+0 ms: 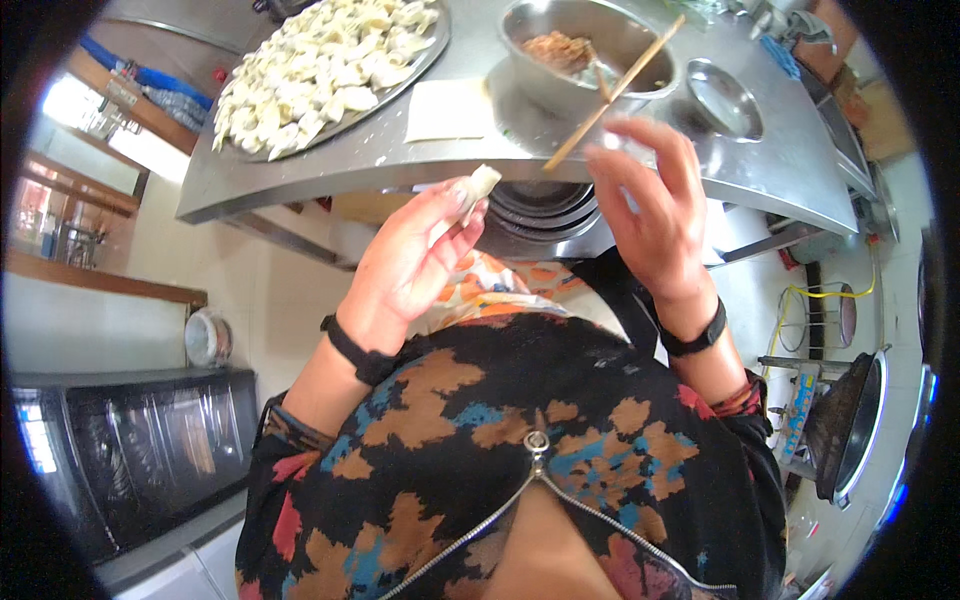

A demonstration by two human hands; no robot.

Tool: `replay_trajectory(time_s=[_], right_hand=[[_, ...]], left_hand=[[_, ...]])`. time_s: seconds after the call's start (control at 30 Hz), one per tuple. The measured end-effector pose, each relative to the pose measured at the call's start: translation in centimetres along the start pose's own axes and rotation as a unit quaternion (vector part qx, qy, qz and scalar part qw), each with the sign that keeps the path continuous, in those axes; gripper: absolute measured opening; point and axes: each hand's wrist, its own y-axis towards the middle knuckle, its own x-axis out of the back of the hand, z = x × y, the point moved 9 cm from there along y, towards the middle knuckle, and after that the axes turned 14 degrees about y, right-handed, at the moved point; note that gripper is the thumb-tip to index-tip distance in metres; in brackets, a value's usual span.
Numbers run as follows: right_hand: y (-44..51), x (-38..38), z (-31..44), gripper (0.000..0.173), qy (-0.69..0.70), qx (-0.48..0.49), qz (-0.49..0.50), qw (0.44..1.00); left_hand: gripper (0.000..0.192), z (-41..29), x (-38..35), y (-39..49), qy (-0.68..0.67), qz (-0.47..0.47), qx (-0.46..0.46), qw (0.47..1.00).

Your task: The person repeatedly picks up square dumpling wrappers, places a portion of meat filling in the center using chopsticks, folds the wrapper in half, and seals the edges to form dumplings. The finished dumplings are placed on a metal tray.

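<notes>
My left hand [416, 251] pinches a small folded dumpling [480, 185] between thumb and fingers, just in front of the table edge. My right hand [660, 210] is raised at the right, slightly blurred, its fingers curled and apart with nothing seen between them. Close to its fingertips a wooden stick [577, 140] slants across the rim of a steel bowl [517, 56]. Minced filling [559, 52] lies inside that bowl, with a second stick-like piece standing in it. A stack of pale square wrappers [450, 110] rests left of the bowl.
A round metal tray [431, 56] heaped with folded dumplings [322, 75] stands on the left of the steel table [360, 161]. A small metal dish [724, 101] sits right of the bowl. Dark nested pans [544, 210] are below the tabletop. A wok [851, 427] stands at the right.
</notes>
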Motion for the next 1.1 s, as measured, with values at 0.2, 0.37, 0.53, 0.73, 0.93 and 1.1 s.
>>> replay_trajectory(time_s=[0.2,0.37,0.53,0.73,0.93,1.1], right_hand=[[4.2,0.0,-7.3,0.032,0.027,-0.035,0.091,0.995],[3.6,1.3,-6.5,0.03,0.004,0.023,0.058,0.998],[-0.7,3.3,-5.6,0.02,0.041,-0.079,0.027,0.996],[-4.1,3.3,-6.1,0.016,0.093,-0.17,0.053,0.98],[-5.9,1.2,-6.9,0.018,0.147,-0.257,0.125,0.947],[-11.3,-4.8,-7.5,0.014,0.275,-0.358,0.287,0.845]], left_hand=[[0.019,0.3,-0.4,-0.1,0.015,-0.002,0.017,1.0],[0.018,0.3,0.5,-0.7,0.042,-0.001,0.011,0.999],[0.018,-0.3,2.1,-0.8,0.048,-0.014,0.003,0.999],[0.017,-0.2,2.6,-0.2,0.051,-0.025,0.006,0.998],[0.017,-0.1,2.7,-0.2,0.061,-0.027,0.006,0.998],[0.015,-0.1,3.4,-0.3,0.061,-0.048,0.004,0.997]])
